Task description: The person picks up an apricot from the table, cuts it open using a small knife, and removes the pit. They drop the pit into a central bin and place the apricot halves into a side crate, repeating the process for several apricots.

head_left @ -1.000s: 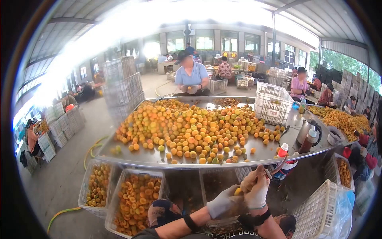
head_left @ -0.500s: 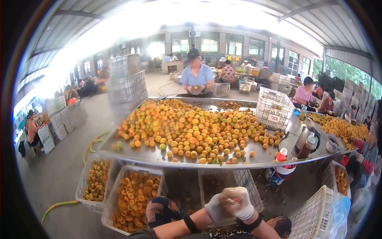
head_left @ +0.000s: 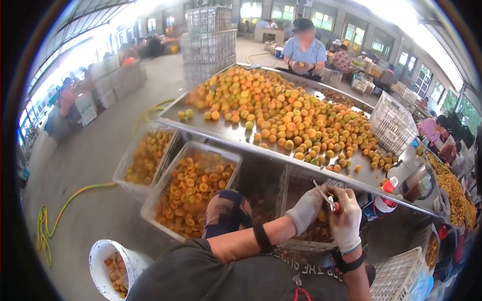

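My gloved left hand [head_left: 307, 211] is closed at the wrist-high space above a crate, its fingers close to my right hand; what it holds, if anything, is hidden. In my gloved right hand [head_left: 346, 220] is a small knife [head_left: 321, 191] with a silver blade and a red part by the fingers. The blade points up and to the left, past my left fingertips. Beneath my hands, a crate [head_left: 284, 193] holds dark orange pieces. Beyond them, whole apricots [head_left: 301, 120] lie heaped on a metal table [head_left: 193, 122].
Left of my knee stand a crate of apricot halves [head_left: 193, 188] and a crate of apricots [head_left: 149, 156]. A white bucket [head_left: 98, 251] is at lower left. A red-capped bottle [head_left: 390, 184] is near the table's right edge. A co-worker [head_left: 304, 49] sits across the table.
The view has turned and tilted, shifting the table to the right and bringing the white bucket into view. My hands have moved apart slightly, and the knife blade now shows clearly.
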Demonstrator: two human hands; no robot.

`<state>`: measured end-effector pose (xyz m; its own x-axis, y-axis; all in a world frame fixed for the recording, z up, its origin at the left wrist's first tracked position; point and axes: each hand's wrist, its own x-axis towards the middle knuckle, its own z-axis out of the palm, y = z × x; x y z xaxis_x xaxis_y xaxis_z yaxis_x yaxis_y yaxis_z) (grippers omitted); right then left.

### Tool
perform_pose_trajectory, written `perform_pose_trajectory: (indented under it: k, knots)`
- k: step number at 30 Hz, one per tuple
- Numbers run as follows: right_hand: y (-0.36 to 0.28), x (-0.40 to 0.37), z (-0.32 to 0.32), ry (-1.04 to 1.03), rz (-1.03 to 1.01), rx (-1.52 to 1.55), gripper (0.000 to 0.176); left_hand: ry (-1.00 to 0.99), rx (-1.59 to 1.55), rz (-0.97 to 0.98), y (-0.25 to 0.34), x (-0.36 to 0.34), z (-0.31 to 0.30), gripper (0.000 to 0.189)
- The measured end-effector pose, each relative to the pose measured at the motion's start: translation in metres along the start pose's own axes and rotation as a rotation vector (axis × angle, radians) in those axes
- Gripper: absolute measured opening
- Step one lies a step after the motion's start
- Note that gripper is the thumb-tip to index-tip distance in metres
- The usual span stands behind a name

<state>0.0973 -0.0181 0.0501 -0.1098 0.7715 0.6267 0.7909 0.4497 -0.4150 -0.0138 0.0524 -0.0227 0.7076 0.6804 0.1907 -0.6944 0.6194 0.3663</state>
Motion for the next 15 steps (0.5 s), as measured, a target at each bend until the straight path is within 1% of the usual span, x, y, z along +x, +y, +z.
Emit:
perform_pose_trajectory:
  k: [1, 2, 3, 4, 5, 6, 7, 8, 9, 10, 11, 12, 13, 15]
  knots:
    - [0.003, -0.002, 0.001, 0.002, 0.019, -0.021, 0.036, 0.014, -0.01, -0.001, -0.004, -0.002, -0.003, 0.019]
    - [0.003, -0.001, 0.0, -0.022, 0.016, -0.027, 0.029, 0.125, 0.127, 0.053, -0.007, -0.001, -0.004, 0.019]
    - [0.002, 0.002, -0.001, -0.028, 0.017, -0.025, 0.029, 0.233, 0.267, 0.11, -0.005, -0.002, 0.004, 0.022]
    - [-0.001, 0.004, -0.002, -0.046, 0.04, 0.043, 0.027, 0.169, 0.555, 0.235, -0.005, 0.001, -0.009, 0.022]
    - [-0.001, 0.007, -0.001, -0.063, 0.065, 0.113, 0.026, 0.176, 0.552, 0.236, -0.005, -0.001, -0.011, 0.022]
    - [0.003, 0.01, -0.001, -0.064, 0.031, 0.143, 0.022, 0.175, 0.611, 0.212, 0.003, -0.007, 0.004, 0.023]
    - [-0.007, 0.015, -0.006, -0.107, 0.116, 0.225, 0.021, 0.174, 0.669, 0.184, 0.011, -0.012, 0.015, 0.024]
    - [0.0, 0.013, -0.003, -0.108, 0.11, 0.27, 0.021, 0.151, 0.621, 0.081, 0.02, -0.015, 0.019, 0.025]
    - [0.006, 0.012, 0.0, -0.111, 0.103, 0.313, 0.021, 0.154, 0.617, 0.077, 0.025, -0.017, 0.021, 0.025]
    - [0.008, 0.011, 0.002, -0.117, 0.107, 0.312, 0.021, 0.166, 0.593, 0.009, 0.028, -0.019, 0.023, 0.023]
    - [0.008, 0.011, 0.005, -0.098, -0.008, 0.26, 0.021, 0.179, 0.568, -0.059, 0.029, -0.021, 0.022, 0.022]
    - [0.008, 0.01, 0.007, -0.079, -0.12, 0.209, 0.021, 0.087, 0.606, -0.058, 0.027, -0.025, 0.015, 0.023]
    - [0.01, 0.009, 0.008, -0.085, -0.114, 0.211, 0.021, 0.093, 0.6, -0.061, 0.025, -0.029, 0.008, 0.023]
    - [0.013, 0.008, 0.008, -0.211, -0.174, 0.161, 0.02, -0.05, 0.811, -0.044, 0.025, -0.037, 0.005, 0.026]
